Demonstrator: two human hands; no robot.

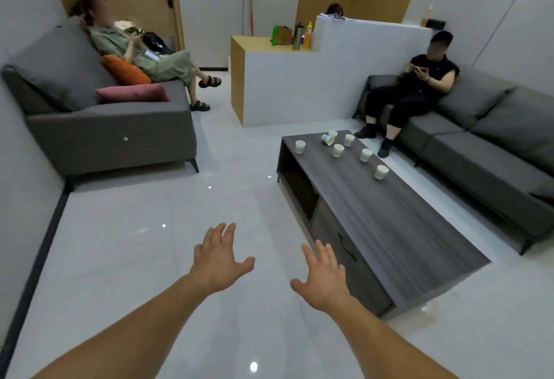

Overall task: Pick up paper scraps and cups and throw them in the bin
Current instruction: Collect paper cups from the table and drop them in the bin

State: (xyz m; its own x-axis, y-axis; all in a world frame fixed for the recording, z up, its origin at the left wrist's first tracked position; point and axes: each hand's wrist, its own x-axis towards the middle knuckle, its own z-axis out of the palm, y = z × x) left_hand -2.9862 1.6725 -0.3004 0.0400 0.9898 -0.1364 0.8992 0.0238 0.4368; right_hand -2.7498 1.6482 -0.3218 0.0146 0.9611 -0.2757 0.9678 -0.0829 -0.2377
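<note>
My left hand point(220, 258) and right hand point(325, 278) reach out over the glossy pale floor tiles point(135, 243), fingers spread and holding nothing, as no rubbish is within reach. The small white paper cups point(338, 150) stand scattered at the far end of the low dark wood-grain coffee table point(389, 222), with one tipped cup point(327, 139) among them. I see no bin.
</note>
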